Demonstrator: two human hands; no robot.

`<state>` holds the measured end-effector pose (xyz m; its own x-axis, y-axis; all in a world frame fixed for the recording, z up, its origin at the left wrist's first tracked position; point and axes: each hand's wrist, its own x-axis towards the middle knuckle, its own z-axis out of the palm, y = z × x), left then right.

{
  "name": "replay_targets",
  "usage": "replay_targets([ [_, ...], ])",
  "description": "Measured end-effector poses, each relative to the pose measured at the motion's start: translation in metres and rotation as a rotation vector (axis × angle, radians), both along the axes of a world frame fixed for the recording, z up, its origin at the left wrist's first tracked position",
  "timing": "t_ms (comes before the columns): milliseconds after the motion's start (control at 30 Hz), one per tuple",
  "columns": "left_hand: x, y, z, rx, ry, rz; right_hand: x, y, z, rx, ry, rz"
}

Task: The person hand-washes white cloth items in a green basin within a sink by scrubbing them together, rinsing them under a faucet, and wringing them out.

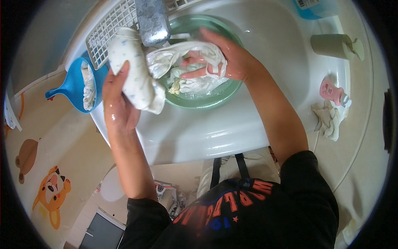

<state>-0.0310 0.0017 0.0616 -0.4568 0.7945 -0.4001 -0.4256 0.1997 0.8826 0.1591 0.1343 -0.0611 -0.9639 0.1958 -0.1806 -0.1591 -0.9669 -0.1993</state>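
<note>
My left hand point(120, 97) is closed round a bundled white cloth point(134, 70) with a small pale blue print, held upright at the basin's left edge. Over the green basin point(203, 102), my right hand point(226, 56) holds a wet white cloth point(178, 52), its fingers partly spread and a narrow band looped over them. This cloth stretches left to the printed bundle; whether the two are one piece I cannot tell. Below my right fingers, more white cloth point(199, 86) lies in the water in the basin.
The basin stands in a white sink point(199, 139) beneath a metal faucet point(153, 25). To the left are a white plastic rack point(99, 47) and a blue scoop point(70, 89) holding a rolled cloth point(88, 85). A pink bottle point(330, 91), crumpled cloth point(329, 120) and greenish container point(331, 45) stand along the right ledge.
</note>
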Motion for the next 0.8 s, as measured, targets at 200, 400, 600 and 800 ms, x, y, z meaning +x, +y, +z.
replay_targets([
  [200, 0.036, 0.012, -0.040, -0.052, -0.120, 0.051, -0.015, -0.018, 0.000, -0.043, -0.207, -0.422],
  [400, 0.077, 0.030, -0.058, -0.094, 0.253, 0.191, -0.032, -0.045, 0.016, -0.358, -0.110, -0.447],
  [600, 0.082, 0.023, -0.083, -0.111, 0.142, 0.317, -0.034, -0.089, 0.048, 0.615, -0.503, -0.508],
  [800, 0.082, 0.022, -0.086, -0.187, 0.375, 0.118, -0.039, -0.083, 0.039, 0.579, -0.585, -0.531],
])
